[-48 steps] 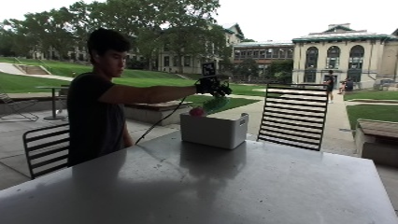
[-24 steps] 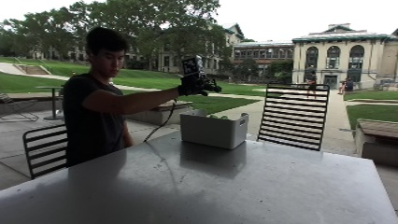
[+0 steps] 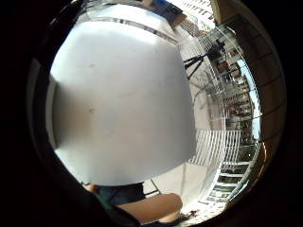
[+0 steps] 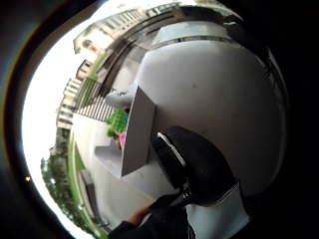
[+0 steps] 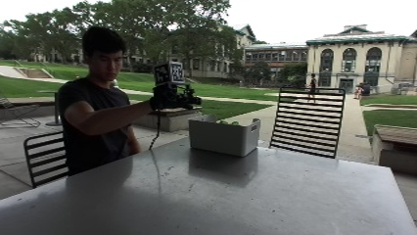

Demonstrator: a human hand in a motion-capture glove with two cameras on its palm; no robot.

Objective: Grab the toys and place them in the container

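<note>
White container (image 5: 222, 136) lengthwise across the table (image 5: 261, 196); gloved hand (image 5: 171, 98) raised beside it, grip unclear.

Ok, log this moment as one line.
right hand: raised beside container, holds nothing seen | container: on table, green and pink toys inside

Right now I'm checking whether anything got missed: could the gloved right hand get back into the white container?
Probably yes. The gloved right hand is raised beside the white container, whose top is open, with green and pink toys inside. Nothing stands between them.
</note>
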